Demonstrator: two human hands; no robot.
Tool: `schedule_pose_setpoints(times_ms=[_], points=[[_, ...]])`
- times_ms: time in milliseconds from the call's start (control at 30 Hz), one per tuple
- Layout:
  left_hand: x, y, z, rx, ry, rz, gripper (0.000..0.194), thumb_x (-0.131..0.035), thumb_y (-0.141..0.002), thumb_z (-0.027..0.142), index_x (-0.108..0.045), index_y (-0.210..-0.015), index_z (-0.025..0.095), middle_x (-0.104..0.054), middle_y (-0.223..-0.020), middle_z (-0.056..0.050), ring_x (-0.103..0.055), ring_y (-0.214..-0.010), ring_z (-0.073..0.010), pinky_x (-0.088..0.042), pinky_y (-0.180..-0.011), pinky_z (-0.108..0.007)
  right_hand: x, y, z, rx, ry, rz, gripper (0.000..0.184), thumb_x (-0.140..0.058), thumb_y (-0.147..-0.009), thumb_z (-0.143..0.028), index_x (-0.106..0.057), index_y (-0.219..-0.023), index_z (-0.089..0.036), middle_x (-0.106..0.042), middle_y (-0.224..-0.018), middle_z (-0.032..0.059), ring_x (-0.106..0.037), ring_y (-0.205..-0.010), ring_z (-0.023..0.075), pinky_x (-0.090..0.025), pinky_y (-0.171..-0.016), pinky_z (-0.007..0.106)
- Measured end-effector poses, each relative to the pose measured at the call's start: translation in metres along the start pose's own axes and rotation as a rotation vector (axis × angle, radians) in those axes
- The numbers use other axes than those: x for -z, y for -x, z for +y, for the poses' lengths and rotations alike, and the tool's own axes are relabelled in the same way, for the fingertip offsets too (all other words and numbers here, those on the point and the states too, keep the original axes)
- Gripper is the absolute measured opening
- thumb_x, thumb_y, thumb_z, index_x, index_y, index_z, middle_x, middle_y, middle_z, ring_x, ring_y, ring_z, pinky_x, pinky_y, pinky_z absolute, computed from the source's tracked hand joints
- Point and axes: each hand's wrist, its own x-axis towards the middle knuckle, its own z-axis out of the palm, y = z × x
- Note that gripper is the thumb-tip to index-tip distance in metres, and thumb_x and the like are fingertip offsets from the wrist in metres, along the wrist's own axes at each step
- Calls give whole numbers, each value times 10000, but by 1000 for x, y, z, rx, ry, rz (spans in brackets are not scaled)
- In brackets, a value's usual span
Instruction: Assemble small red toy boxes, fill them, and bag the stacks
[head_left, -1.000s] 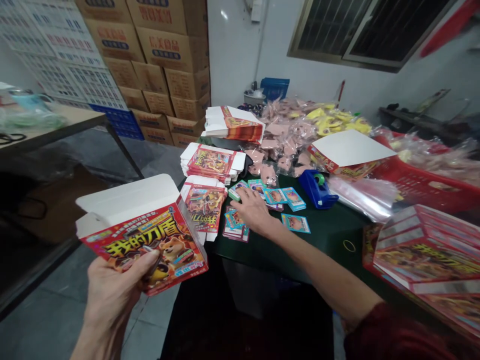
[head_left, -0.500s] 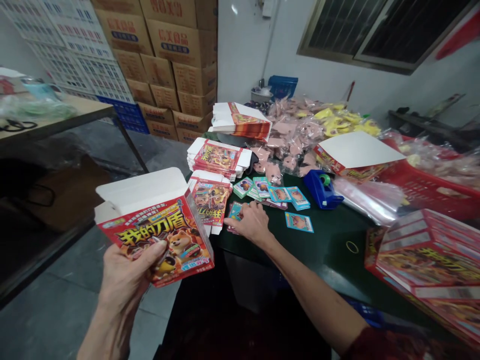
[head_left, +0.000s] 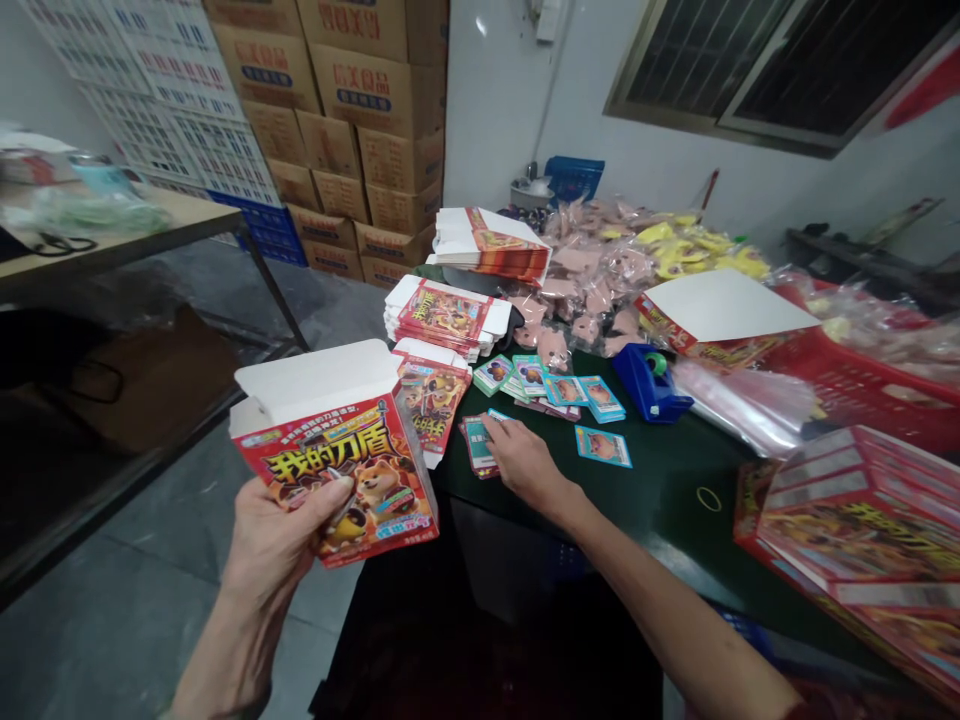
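Note:
My left hand (head_left: 281, 535) grips a red printed carton (head_left: 360, 480), thumb across its front. The carton is tilted, with its white top flap (head_left: 319, 380) raised. My right hand (head_left: 529, 465) is at the table's near edge, fingers drawn together on a blue-edged card (head_left: 495, 414), mostly hidden by the fingers. Beneath and left of them lies a small stack of cards (head_left: 477, 447). More card piles lie beyond: green-bordered cards (head_left: 493, 374) and blue-bordered cards (head_left: 602, 397). A single blue-bordered card (head_left: 603, 446) lies to the right.
Flattened cartons (head_left: 435, 395) lie left of the cards. A blue tape dispenser (head_left: 652, 385), a rubber band (head_left: 709, 499) and filled display boxes (head_left: 862, 530) are to the right. Behind are bagged pink pieces (head_left: 577, 290) and a red basket (head_left: 885, 370).
My right hand has drawn back to the right, uncovering more of the small card stack and holding a card's edge. The left hand still holds the carton, now slightly further right in view.

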Motion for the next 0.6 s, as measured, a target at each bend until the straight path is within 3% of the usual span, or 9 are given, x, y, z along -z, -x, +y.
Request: schedule_pose_setpoints(times_ms=[67, 200, 333, 433, 500, 600], points=[[0, 2, 0, -17, -9, 11, 353, -800, -427, 100, -679, -756, 145, -736, -724, 1, -689, -596, -202, -613, -580, -277, -6, 5, -2, 52, 40, 121, 353, -356, -918, -156, -471, -1250, -182, -613, -977, 98, -533, -902, 191, -413, -686, 259], [2, 5, 2, -51, -10, 3, 359, -795, -434, 90, -678, -769, 151, -736, -726, 10, -690, -597, -206, -616, -553, -280, -10, 4, 3, 207, 56, 458, 250, -391, -908, -143, -603, -1024, -208, -628, -814, 63, -533, -758, 154, -381, -627, 242], [8, 5, 3, -96, -20, 27, 364, -792, -452, 77, -675, -784, 165, -737, -737, 25, -692, -611, -195, -620, -570, -279, 1, -5, 15, 240, -22, 569, 230, -392, -901, -130, -610, -921, -202, -620, -739, 30, -533, -691, 135, -390, -641, 245], [10, 5, 3, -104, -34, 27, 365, -795, -470, 93, -673, -805, 174, -737, -743, 25, -694, -613, -203, -623, -571, -295, 12, -10, 25, 126, -143, 710, 164, -419, -902, -188, -580, -933, -184, -621, -766, 30, -532, -658, 130, -410, -634, 253], [10, 5, 2, -100, -46, 21, 345, -798, -487, 118, -674, -803, 179, -736, -737, 26, -693, -609, -208, -622, -566, -304, 17, -11, 30, -4, -337, 783, 107, -484, -870, -236, -561, -927, -189, -612, -789, 17, -517, -627, 123, -418, -611, 254], [11, 4, 1, -88, -66, 8, 309, -805, -502, 161, -676, -783, 176, -735, -730, 25, -692, -608, -206, -619, -566, -302, 20, -10, 35, -162, -683, 757, 72, -536, -815, -258, -553, -845, -195, -573, -721, -16, -494, -595, 112, -422, -585, 245]])
